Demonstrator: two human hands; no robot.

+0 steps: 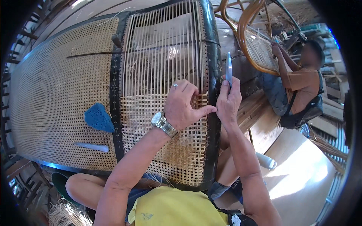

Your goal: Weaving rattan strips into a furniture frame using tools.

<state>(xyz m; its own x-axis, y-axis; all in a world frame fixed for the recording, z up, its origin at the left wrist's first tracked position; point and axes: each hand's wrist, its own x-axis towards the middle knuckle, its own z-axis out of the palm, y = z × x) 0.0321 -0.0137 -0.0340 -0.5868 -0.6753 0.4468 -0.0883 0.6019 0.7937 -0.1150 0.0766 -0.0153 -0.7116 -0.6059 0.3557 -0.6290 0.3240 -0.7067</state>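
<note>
A black-framed piece of furniture lies before me. Its right panel of cane webbing [162, 150] is woven crosswise in the near part; lengthwise cane strands [154, 67] alone span the far part. My left hand [181, 105], with a watch and a ring, rests on the border between them, beside the frame's right rail [214, 143]. Its fingers are curled down with the tips hidden, and its thumb reaches toward the right hand. Just outside the rail, my right hand [229, 100] is closed around a slim pointed metal tool [229, 67], its tip pointing away from me.
On the finished left cane panel [56, 98] lie a blue sponge-like lump [98, 117] and a pale pointed tool [92, 147]. A thin dark rod [90, 55] crosses both panels beside an upright peg [117, 40]. At right, another person [305, 83] works on a curved wooden frame [243, 34].
</note>
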